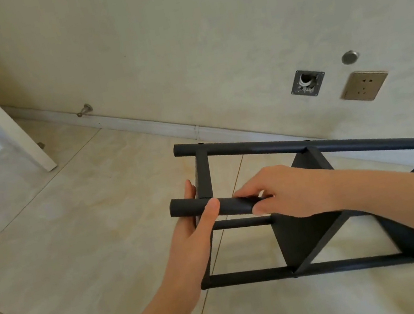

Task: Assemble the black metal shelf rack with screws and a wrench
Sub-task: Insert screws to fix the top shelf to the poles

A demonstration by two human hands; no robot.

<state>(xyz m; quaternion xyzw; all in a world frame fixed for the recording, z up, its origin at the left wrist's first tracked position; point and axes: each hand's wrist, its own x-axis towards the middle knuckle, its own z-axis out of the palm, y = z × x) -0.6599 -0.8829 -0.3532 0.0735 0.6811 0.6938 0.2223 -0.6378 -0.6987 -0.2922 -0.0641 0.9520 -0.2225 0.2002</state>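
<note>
Matte black tubular metal rack [305, 236]

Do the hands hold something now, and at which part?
Both hold the black rack by its nearest tube: the left hand wraps it close to the open end, the right hand grips it a little further along.
</note>
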